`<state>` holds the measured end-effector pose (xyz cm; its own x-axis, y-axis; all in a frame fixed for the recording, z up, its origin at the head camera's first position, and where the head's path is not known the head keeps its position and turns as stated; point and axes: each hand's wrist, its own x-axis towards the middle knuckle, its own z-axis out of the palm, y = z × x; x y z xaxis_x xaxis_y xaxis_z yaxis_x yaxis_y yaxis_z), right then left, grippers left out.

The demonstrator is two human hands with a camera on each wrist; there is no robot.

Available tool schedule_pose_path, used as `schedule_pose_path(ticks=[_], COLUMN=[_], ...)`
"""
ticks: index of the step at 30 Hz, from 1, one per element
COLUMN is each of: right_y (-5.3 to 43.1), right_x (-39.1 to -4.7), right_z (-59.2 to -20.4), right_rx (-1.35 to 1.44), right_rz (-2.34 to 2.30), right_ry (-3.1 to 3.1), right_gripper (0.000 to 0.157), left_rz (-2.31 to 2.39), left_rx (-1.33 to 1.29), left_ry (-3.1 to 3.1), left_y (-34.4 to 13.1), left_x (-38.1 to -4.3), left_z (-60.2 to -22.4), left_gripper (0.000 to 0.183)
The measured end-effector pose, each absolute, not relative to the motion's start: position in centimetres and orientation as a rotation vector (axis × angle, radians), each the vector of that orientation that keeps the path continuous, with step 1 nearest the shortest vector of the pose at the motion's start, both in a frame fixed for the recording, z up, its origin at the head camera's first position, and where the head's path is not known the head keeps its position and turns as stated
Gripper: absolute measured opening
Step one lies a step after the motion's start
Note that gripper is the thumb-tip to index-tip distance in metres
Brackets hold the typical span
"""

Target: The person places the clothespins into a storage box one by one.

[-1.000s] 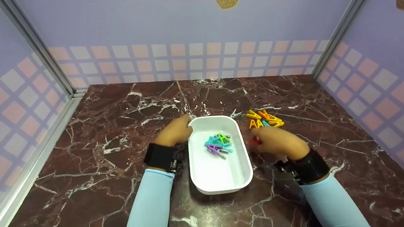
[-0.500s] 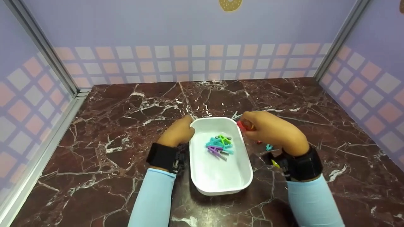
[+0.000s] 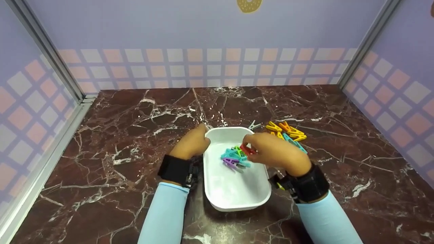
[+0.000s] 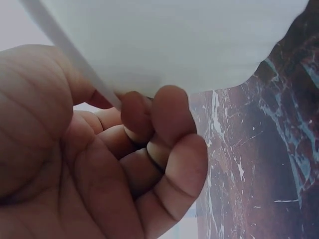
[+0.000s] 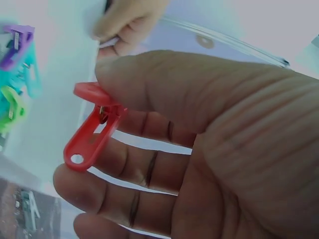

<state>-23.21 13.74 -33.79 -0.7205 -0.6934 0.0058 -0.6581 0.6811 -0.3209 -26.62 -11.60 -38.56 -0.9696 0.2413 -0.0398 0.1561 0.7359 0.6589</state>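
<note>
A white plastic tray [image 3: 237,189] stands on the marble-patterned surface. My left hand [image 3: 190,142] grips its far left corner, fingers curled at the rim in the left wrist view. My right hand [image 3: 279,150] is over the tray's right side, pinching a red clothespin [image 5: 87,148] between thumb and fingers. Close below lies a small pile of clothespins in the tray: several teal ones [image 3: 226,155], a purple clothespin [image 3: 231,163] and a bright green clothespin [image 5: 16,105]. The right hand hides part of the tray's right rim.
Beyond the right hand lie several yellow and orange clothespins [image 3: 297,131] with a teal clothespin [image 3: 295,143]. Near the tray's far right corner is a grey clothespin [image 3: 253,125]. Patterned panels [image 3: 213,64] wall in the back and both sides.
My right hand has picked up the red clothespin from the right of the tray and brought it left over the pile. My left hand keeps its hold on the tray.
</note>
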Motion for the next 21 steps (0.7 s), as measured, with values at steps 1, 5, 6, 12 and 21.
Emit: schedule_pose_path(ticks=[1, 5, 6, 12, 21], right_y=[13.5, 12.7, 12.6, 12.9, 12.4], right_x=[-23.3, -23.4, -23.4, -23.6, -24.0], right_z=[-34.0, -34.8, -34.9, -34.7, -34.8], right_rx=[-1.128, -1.15, -1.152, -1.115, -1.171], right_rz=[-0.447, -0.381, -0.368, -0.349, -0.407], right_ry=[2.769, 2.752, 2.748, 2.739, 2.787], right_gripper=[0.014, 0.015, 0.016, 0.021, 0.016], left_rz=[1.052, 1.056, 1.055, 1.092, 1.195], left_rx=[0.326, 0.34, 0.343, 0.355, 0.388], left_ry=[2.812, 2.826, 2.831, 2.823, 2.712], left_y=[-11.6, -11.7, -11.7, -11.4, -12.8], left_x=[-26.6, -26.7, -26.7, -26.7, -26.9], left_z=[-38.6, -38.7, -38.7, -38.4, -38.8], left_gripper=[0.027, 0.025, 0.025, 0.024, 0.025])
